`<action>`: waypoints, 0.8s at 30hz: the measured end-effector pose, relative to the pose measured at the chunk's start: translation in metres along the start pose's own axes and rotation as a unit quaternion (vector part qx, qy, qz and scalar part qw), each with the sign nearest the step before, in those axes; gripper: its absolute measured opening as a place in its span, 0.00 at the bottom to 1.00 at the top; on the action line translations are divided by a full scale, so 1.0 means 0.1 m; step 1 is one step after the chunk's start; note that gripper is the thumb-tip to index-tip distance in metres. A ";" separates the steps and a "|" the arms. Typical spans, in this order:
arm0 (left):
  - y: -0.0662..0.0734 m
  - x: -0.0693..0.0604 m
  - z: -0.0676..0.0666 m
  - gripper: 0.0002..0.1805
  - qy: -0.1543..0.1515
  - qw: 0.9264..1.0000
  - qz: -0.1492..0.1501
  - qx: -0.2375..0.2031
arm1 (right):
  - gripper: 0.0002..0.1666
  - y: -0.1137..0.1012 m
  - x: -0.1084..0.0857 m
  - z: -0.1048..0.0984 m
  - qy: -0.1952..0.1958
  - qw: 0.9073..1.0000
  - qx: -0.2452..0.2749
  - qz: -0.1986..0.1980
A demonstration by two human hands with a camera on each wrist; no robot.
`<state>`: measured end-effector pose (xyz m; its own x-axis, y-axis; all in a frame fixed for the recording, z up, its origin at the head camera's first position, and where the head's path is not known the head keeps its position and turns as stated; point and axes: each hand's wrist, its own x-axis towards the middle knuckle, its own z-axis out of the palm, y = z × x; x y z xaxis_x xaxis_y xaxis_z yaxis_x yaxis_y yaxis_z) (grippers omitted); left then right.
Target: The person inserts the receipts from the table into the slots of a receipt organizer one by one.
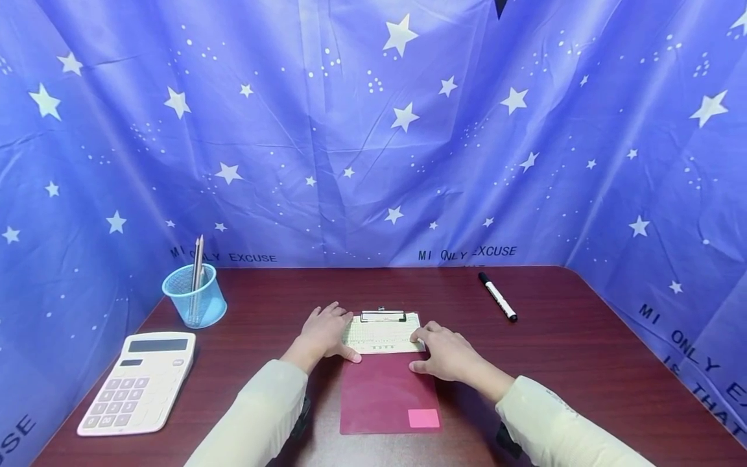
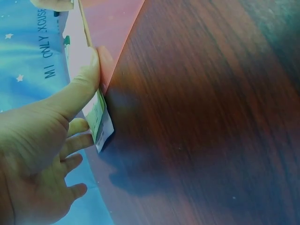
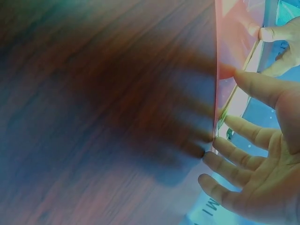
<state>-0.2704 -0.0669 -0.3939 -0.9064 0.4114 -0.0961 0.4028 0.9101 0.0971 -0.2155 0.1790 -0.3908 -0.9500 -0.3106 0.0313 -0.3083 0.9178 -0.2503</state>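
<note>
A translucent red clipboard lies flat on the table, its metal clip at the far end. Under the clip sits a slip of printed forms, covering the upper part of the board. My left hand is at the left edge of the forms, thumb at their near corner and fingers spread along the side. From the right, my right hand touches the forms with its index finger, while its thumb rests on the board. In the wrist views, both hands' fingers look extended or loosely bent around the paper's edges.
A pink label marks the board's near right corner. To the left are a white calculator and a blue mesh cup with pencils. A black-and-white marker lies at the back right. A blue star-patterned curtain surrounds the table.
</note>
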 end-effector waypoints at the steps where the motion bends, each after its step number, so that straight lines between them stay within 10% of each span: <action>1: 0.00 0.00 0.00 0.52 0.001 1.000 0.001 -0.001 | 0.25 0.00 0.00 0.00 0.000 1.000 0.002 0.000; 18: -0.16 -0.17 -0.06 0.57 0.013 0.998 0.002 -0.060 | 0.24 0.14 -0.02 -0.01 0.015 0.998 0.053 -0.041; 24: -0.22 -0.28 0.02 0.61 0.008 0.998 -0.003 -0.054 | 0.39 0.19 -0.09 0.02 -0.009 0.995 0.073 -0.071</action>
<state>-0.2533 -0.0987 -0.3948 -0.9113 0.4035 -0.0821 0.3810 0.9019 0.2035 -0.2124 0.1991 -0.3980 -0.8960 -0.4401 0.0594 -0.4277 0.8193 -0.3817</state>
